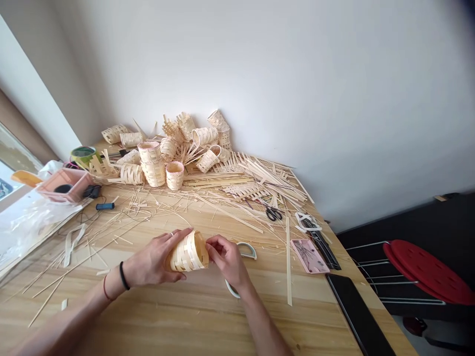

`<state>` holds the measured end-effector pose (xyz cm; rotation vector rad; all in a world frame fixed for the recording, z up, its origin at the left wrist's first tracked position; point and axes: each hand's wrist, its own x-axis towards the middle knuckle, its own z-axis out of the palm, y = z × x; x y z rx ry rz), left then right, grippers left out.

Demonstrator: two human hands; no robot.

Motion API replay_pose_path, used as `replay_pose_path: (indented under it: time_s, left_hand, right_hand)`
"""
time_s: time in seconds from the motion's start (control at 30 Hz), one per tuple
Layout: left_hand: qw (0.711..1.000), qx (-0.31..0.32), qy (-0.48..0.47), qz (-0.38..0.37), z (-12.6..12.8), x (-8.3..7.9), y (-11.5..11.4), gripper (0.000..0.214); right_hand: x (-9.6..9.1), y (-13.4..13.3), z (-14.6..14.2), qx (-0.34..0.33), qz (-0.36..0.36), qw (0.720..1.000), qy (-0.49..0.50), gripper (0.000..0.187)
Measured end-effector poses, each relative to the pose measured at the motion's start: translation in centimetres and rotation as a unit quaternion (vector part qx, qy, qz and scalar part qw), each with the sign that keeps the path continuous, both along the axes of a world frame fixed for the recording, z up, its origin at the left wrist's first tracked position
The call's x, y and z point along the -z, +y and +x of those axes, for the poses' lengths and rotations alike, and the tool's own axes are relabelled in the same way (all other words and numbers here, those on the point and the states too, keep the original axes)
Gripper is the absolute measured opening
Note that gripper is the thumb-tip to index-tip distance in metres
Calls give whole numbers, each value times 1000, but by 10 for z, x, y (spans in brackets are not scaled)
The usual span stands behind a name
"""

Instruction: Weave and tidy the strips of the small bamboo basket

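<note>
Above the wooden bench [297, 321], the left hand [150, 259] cups a woven bamboo basket [188, 253] from one side, half open, while the right hand [225, 257] pinches its rim [204, 244], curled nearly closed. Too loose a grip could let its strips [181, 259] slip free and spring apart.

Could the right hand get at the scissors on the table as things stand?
Probably yes: the scissors lie ahead of the right hand with only loose strips near them, though that hand is on the woven bamboo basket and would have to leave it.
</note>
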<state>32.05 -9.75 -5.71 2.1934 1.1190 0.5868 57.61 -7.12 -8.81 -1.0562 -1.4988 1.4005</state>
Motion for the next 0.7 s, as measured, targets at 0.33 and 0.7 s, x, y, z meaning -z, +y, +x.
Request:
replay_pose_path:
  time_s: [0.33, 0.7]
  left_hand:
    - [987, -28, -121, -106, 17, 1, 0, 95]
    - [967, -53, -211, -136, 7, 12, -1, 103]
  right_hand:
    - [-5, 2, 8, 8, 3, 999, 37, 34]
    - [-8, -5, 6, -51, -33, 995, 80, 48]
